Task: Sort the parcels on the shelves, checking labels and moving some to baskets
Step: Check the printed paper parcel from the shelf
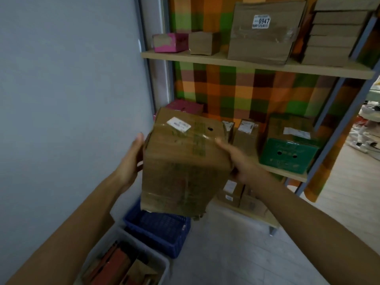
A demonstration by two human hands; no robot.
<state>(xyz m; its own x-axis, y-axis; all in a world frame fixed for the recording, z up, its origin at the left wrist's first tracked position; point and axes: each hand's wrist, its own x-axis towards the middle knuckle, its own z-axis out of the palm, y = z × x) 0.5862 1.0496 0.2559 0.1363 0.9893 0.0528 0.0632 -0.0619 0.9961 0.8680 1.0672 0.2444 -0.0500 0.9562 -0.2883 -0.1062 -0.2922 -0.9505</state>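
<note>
Far left, low: grey bin [144,244] on the floor, with red and brown packets in it. Just beyond it is the blue basket [176,243]; the box hides its far part.

Your left grip [131,161]: flat on the box's left face, fingers straight and pointing up, pressing rather than hooking. The forearm comes up from bottom left.

Cardboard box [185,167]: in the air between both grips, off the shelves, touching nothing else. Its long axis runs from the far upper end down to the near lower end, tilted toward you. A white label [178,124] sits on the upper face at the far end, text too blurred to read. The lower end hangs directly over the blue basket, not touching it.

Your right grip [238,163]: thumb laid over the upper face, fingers wrapped under the right edge, out of sight. I'd judge this one carries the weight and the left only steadies.

Right of that: middle shelf [287,174] with a green box [287,155] and small brown parcels, and upper shelf [226,59] with a big parcel marked 0947 [265,38].

Key relation: the basket lies straight below the box, and the bin is below-left, on the left grip's side. If the label says basket, it's a plain lower with no reach across. A shelf return would go right, right grip leading. Watch the box's frayed bottom corner against the basket rim.
</note>
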